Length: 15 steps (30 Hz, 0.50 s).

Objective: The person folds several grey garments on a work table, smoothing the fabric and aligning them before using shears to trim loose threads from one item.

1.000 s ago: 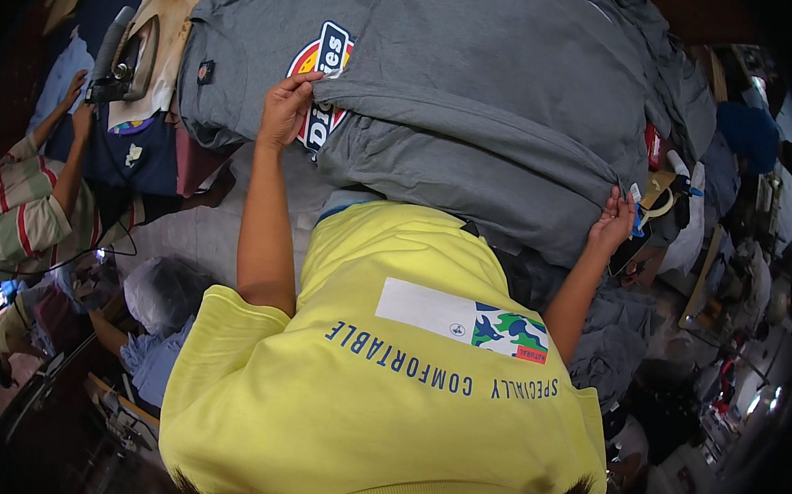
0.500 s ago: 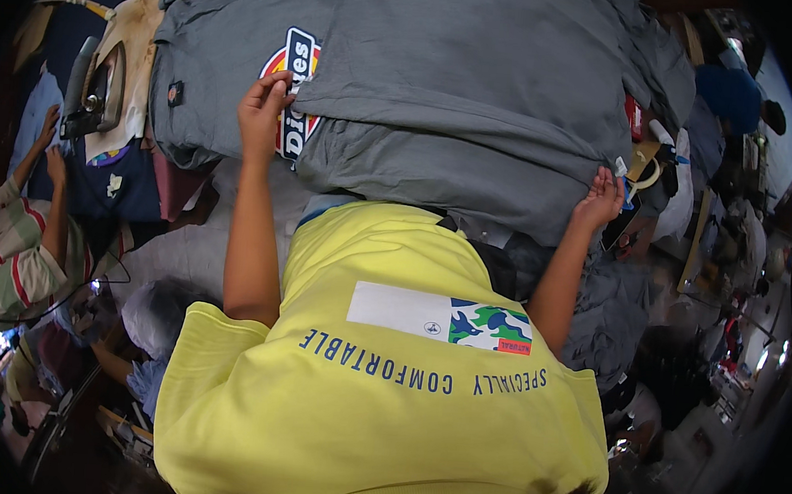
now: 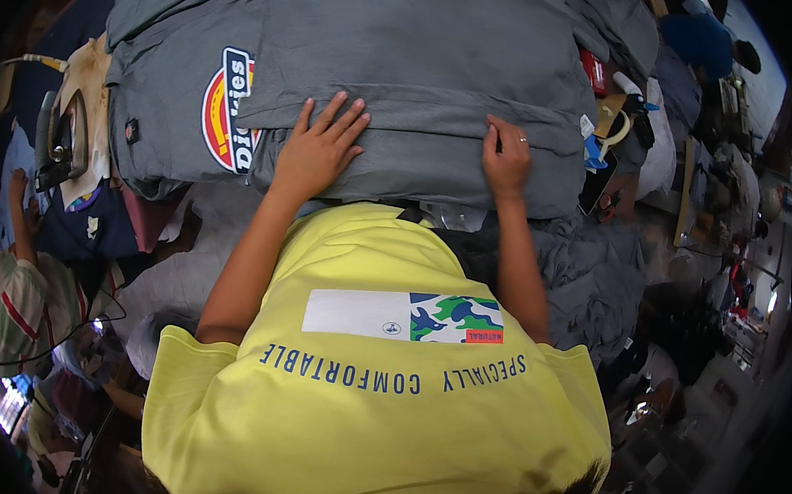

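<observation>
Fingers [image 3: 345, 115] press flat on folded grey shirt [image 3: 428, 56].

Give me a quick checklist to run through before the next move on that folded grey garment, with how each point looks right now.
1. Left hand flat on the folded grey garment: ok.
2. Right hand pressing the same fold: ok.
3. Fold edge lying straight between the hands: ok.
4. Iron apart from both hands: ok.
5. Scissors and bits at the right off the garment: cannot tell.
6. Garment's far side smooth: cannot tell.
</observation>
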Available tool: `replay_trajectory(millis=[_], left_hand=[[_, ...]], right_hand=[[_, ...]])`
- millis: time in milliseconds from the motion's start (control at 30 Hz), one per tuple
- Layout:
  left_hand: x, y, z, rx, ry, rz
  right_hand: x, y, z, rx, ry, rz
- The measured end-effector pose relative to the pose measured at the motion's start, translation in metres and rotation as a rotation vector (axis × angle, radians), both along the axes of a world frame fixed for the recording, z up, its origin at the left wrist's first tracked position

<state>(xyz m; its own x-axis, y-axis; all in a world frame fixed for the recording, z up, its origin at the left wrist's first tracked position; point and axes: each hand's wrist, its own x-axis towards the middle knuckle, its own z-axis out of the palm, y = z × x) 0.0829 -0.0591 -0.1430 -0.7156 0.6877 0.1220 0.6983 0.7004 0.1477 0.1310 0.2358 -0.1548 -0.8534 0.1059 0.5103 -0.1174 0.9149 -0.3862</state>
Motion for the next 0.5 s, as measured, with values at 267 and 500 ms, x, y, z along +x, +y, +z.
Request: replay_trajectory(millis=[267, 500], left_hand=[[0.002, 0.004, 0.001, 0.031, 0.051, 0.025], [0.009, 0.007, -0.003, 0.098, 0.105, 0.063]], right_hand=[[0.002, 0.006, -0.007, -0.036, 0.04, 0.019], [0.006, 0.013, -0.001, 0.31, -0.121, -0.136]])
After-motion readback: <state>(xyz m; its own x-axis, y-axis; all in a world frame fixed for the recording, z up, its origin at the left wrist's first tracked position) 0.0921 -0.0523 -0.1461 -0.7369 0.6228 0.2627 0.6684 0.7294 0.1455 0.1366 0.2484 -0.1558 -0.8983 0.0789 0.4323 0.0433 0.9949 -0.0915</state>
